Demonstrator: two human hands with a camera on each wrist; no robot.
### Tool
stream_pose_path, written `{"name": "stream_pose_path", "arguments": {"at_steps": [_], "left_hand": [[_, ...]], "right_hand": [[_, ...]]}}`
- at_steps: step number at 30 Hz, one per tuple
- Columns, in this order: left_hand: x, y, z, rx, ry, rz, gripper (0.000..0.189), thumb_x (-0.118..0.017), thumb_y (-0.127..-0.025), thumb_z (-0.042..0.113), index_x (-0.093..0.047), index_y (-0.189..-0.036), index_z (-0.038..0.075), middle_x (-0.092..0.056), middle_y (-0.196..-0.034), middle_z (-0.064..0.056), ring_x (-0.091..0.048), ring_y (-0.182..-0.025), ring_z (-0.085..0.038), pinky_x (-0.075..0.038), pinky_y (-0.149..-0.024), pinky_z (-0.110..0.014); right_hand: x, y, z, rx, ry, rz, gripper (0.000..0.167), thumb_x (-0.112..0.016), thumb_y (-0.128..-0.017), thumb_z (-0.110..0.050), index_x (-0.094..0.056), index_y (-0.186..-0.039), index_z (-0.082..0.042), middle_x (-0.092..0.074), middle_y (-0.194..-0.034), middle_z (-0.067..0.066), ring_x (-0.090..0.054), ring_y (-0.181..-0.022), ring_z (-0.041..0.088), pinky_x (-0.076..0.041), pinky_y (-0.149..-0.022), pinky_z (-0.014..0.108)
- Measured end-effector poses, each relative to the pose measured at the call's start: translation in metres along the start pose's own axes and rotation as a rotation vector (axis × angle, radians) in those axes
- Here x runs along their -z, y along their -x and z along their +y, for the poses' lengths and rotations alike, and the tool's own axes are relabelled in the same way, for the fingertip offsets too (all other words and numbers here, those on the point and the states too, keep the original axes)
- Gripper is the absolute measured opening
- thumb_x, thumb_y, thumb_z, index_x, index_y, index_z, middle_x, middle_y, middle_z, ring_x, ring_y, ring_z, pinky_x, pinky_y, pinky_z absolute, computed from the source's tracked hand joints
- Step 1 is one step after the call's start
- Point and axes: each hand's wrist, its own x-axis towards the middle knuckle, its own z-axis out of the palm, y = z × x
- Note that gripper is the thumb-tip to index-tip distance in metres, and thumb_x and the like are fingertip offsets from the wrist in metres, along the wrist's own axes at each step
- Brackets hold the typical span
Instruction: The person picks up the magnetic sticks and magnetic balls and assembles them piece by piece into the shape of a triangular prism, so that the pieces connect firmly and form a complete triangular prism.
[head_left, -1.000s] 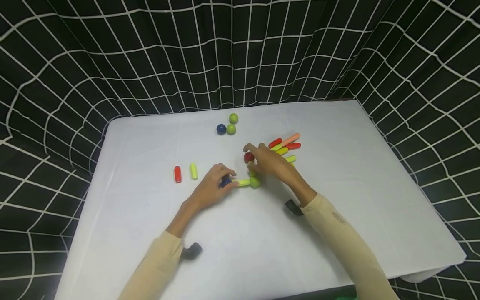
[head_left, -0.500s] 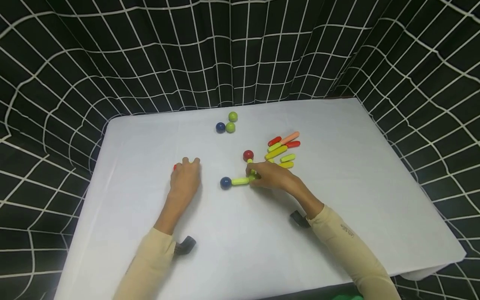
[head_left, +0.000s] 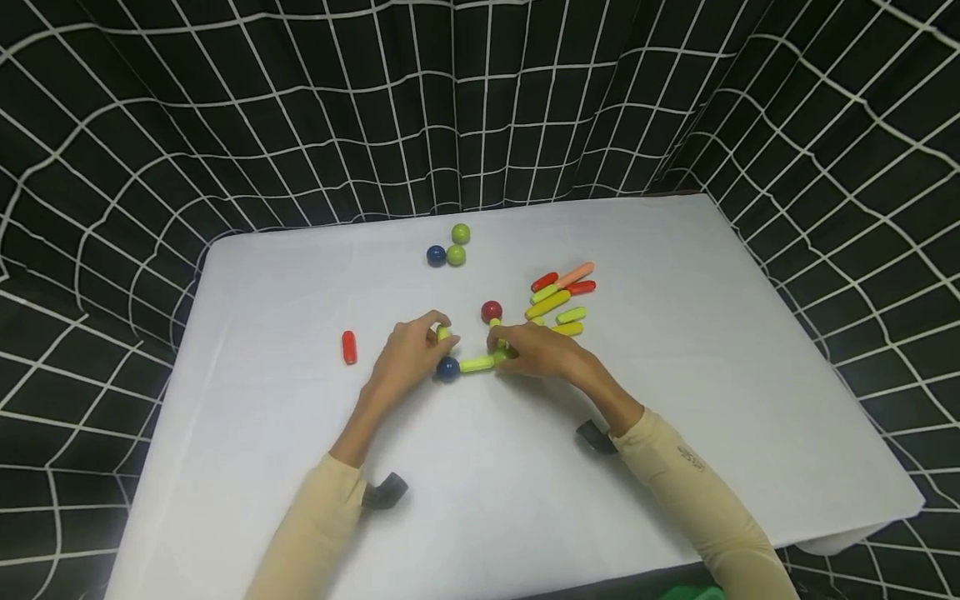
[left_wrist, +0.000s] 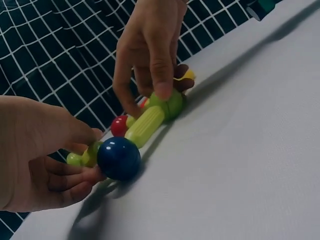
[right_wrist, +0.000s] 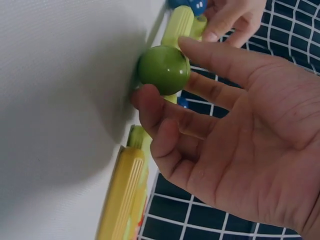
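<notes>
In the head view my left hand (head_left: 408, 354) pinches a short yellow-green stick (head_left: 442, 333) beside a blue ball (head_left: 447, 369). In the left wrist view that stick is partly hidden behind the ball; whether it is joined to it I cannot tell. A second yellow-green stick (head_left: 477, 364) runs from the blue ball to a green ball (right_wrist: 164, 70). My right hand (head_left: 543, 350) holds this green ball between thumb and fingers. Another yellow-green stick (head_left: 494, 323), partly covered by the right hand, leads to a red ball (head_left: 491, 312).
A red stick (head_left: 348, 347) lies alone at left. At the back sit a loose blue ball (head_left: 436, 256) and two green balls (head_left: 456, 255). Right of the red ball lie several sticks, including a yellow one (head_left: 547, 304). Black netted cloth (head_left: 465, 108) rises behind the table (head_left: 712, 350).
My left hand left the blue ball, went left to the loose yellow-green stick, and brought it back beside the ball. My right hand moved from near the red ball down to the green ball.
</notes>
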Motion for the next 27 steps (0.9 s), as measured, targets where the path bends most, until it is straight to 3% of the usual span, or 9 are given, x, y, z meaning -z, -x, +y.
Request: {"name": "stream_pose_path", "arguments": {"at_steps": [7,11,16,27], "left_hand": [[-0.007,-0.003,-0.002,-0.005,0.063,-0.006,0.042,-0.073,-0.099,0.028,-0.06,-0.136,0.012,-0.075,-0.093,-0.006,-0.065,-0.073,-0.015,-0.05,-0.063,-0.025],[-0.012,-0.008,0.0,0.002,0.033,-0.01,0.043,-0.072,-0.099,0.033,-0.062,-0.134,0.01,-0.072,-0.087,-0.006,-0.061,-0.068,-0.014,-0.047,-0.06,-0.025],[-0.015,-0.011,0.005,-0.01,-0.023,-0.007,0.036,-0.074,-0.097,0.023,-0.068,-0.128,0.006,-0.068,-0.079,-0.004,-0.057,-0.064,-0.013,-0.042,-0.057,-0.023],[-0.02,-0.011,0.002,-0.074,0.062,0.115,0.028,-0.072,-0.095,0.015,-0.07,-0.119,0.001,-0.068,-0.079,-0.006,-0.054,-0.063,-0.012,-0.042,-0.058,-0.023]], "right_hand": [[0.003,-0.004,0.001,0.025,-0.022,0.023,0.047,-0.075,-0.097,-0.027,-0.06,-0.138,-0.011,-0.056,-0.086,0.005,-0.054,-0.079,0.018,-0.042,-0.068,0.027],[0.004,-0.007,0.001,0.019,-0.035,0.021,0.045,-0.076,-0.097,-0.026,-0.061,-0.137,-0.01,-0.056,-0.085,0.005,-0.054,-0.077,0.017,-0.042,-0.068,0.026],[0.0,-0.012,0.002,0.0,-0.054,0.026,0.043,-0.075,-0.097,-0.025,-0.062,-0.136,-0.01,-0.058,-0.087,0.004,-0.055,-0.078,0.017,-0.044,-0.069,0.027],[-0.003,-0.011,0.0,0.059,-0.071,0.062,0.031,-0.074,-0.097,-0.019,-0.071,-0.127,-0.011,-0.065,-0.094,0.005,-0.057,-0.08,0.017,-0.044,-0.071,0.027]]}}
